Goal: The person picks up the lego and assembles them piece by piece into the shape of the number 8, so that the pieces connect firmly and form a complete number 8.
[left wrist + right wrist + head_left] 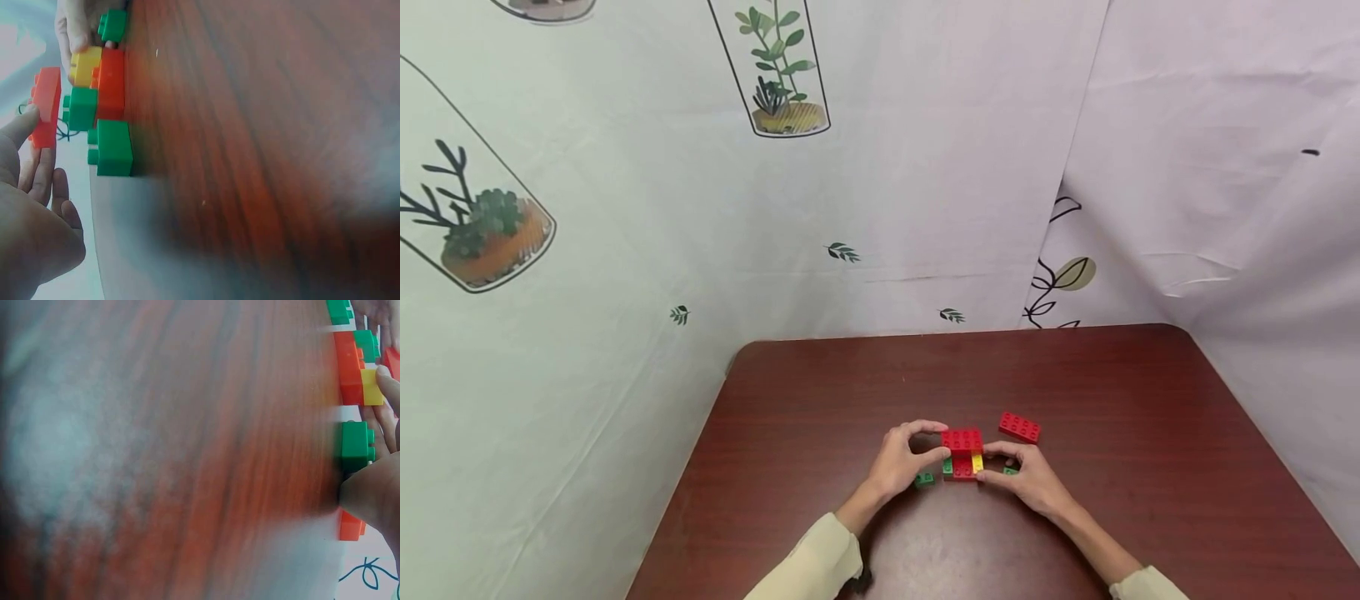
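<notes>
My left hand (897,460) pinches a red eight-stud toy brick (962,440) between thumb and fingers. In the left wrist view this brick (47,107) hangs apart from the small stack beneath it. That stack has a red base brick (113,84) on the table, with a green brick (82,110) on one end and a yellow brick (86,65) on the other. With thumb and fingers, my right hand (1036,481) holds the yellow brick at its sides. A bare gap lies between the green and yellow bricks, where base studs show.
A loose green brick (924,480) sits left of the stack. Another green brick (355,447) stands beside my right hand, partly hidden in the head view. Farther back on the right lies a red brick (1019,427). Patterned cloth (895,183) hangs behind the brown table (820,392).
</notes>
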Motion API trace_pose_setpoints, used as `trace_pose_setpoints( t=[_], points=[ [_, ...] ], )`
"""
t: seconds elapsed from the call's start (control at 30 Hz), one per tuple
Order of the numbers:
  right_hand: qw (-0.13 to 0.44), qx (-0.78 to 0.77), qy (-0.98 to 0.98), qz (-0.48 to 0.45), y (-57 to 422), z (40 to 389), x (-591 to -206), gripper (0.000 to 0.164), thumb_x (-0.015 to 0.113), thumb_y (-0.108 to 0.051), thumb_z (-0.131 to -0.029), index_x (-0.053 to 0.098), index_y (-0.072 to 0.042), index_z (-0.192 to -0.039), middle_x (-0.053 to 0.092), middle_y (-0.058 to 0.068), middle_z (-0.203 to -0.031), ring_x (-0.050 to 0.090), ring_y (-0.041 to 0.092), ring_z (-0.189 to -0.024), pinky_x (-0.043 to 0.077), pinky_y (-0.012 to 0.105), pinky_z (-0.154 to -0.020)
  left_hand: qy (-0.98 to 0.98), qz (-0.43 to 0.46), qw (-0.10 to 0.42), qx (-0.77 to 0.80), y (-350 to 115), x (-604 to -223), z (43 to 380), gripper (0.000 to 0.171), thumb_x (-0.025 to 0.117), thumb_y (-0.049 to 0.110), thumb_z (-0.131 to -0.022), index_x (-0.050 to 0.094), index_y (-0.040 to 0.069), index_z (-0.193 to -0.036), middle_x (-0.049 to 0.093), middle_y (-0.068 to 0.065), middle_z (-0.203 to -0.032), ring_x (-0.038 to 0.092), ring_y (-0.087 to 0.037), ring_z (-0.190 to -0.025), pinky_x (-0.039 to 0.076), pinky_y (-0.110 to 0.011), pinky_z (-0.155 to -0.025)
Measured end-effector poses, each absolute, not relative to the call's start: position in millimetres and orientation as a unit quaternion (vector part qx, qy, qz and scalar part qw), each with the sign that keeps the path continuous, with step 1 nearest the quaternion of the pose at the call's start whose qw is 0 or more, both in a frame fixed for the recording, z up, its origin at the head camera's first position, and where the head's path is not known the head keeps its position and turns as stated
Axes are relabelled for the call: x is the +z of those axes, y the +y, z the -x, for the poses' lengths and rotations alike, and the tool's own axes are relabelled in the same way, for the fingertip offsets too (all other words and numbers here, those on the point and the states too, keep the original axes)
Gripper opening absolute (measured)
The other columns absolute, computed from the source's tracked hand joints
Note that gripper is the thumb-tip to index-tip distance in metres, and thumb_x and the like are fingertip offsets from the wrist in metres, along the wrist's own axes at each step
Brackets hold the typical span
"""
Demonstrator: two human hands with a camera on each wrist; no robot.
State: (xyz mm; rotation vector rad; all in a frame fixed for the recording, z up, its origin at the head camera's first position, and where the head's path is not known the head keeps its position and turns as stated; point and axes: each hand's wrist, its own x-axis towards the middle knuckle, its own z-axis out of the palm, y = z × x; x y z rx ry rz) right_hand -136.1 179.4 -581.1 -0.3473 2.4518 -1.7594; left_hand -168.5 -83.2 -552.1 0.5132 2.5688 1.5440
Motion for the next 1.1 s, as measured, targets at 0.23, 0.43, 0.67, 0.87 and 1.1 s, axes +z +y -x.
trace_pose_setpoints(
  t=[0.23, 0.43, 0.67, 0.87, 1.1],
  points=[
    [0.054, -0.582, 0.802, 0.119, 180, 136, -582, 0.038, 0.088, -0.018, -0.090, 0.077, -0.004, -0.123, 0.075, 0.011, -0.117, 0.066, 0.013, -0.091, 0.055, 0.026, -0.076, 0.850, -0.171, 0.050, 0.496, -83, -554, 158, 0.033, 0.086, 0.033, -0.092, 0.079, 0.027, -0.123, 0.073, 0.013, -0.117, 0.062, -0.016, -0.112, 0.050, -0.042, -0.099],
    [0.046, -0.588, 0.798, 0.121, 179, 136, -583, 0.039, 0.088, -0.015, -0.090, 0.076, 0.000, -0.124, 0.075, 0.013, -0.118, 0.067, 0.016, -0.093, 0.055, 0.026, -0.075, 0.850, -0.178, 0.040, 0.494, -84, -560, 154, 0.034, 0.088, 0.032, -0.090, 0.079, 0.025, -0.122, 0.074, 0.013, -0.116, 0.063, -0.013, -0.110, 0.050, -0.038, -0.098],
    [0.044, -0.586, 0.800, 0.120, 180, 136, -583, 0.039, 0.088, -0.016, -0.089, 0.076, 0.000, -0.124, 0.075, 0.014, -0.119, 0.067, 0.016, -0.095, 0.055, 0.026, -0.076, 0.843, -0.175, 0.033, 0.508, -85, -564, 151, 0.033, 0.087, 0.032, -0.091, 0.079, 0.024, -0.123, 0.075, 0.011, -0.117, 0.065, -0.016, -0.111, 0.049, -0.039, -0.098],
    [0.044, -0.589, 0.798, 0.121, 180, 136, -581, 0.040, 0.088, -0.016, -0.089, 0.076, -0.001, -0.124, 0.075, 0.014, -0.119, 0.068, 0.017, -0.095, 0.056, 0.026, -0.076, 0.838, -0.177, 0.024, 0.515, -85, -565, 148, 0.033, 0.087, 0.029, -0.092, 0.079, 0.023, -0.122, 0.075, 0.007, -0.117, 0.067, -0.020, -0.112, 0.050, -0.043, -0.100],
    [0.050, -0.589, 0.797, 0.119, 180, 136, -581, 0.041, 0.088, -0.015, -0.089, 0.075, 0.001, -0.124, 0.074, 0.016, -0.119, 0.068, 0.017, -0.095, 0.056, 0.026, -0.076, 0.842, -0.179, 0.012, 0.508, -85, -568, 146, 0.032, 0.086, 0.028, -0.092, 0.078, 0.023, -0.123, 0.075, 0.006, -0.118, 0.067, -0.017, -0.113, 0.051, -0.043, -0.101]
  ],
)
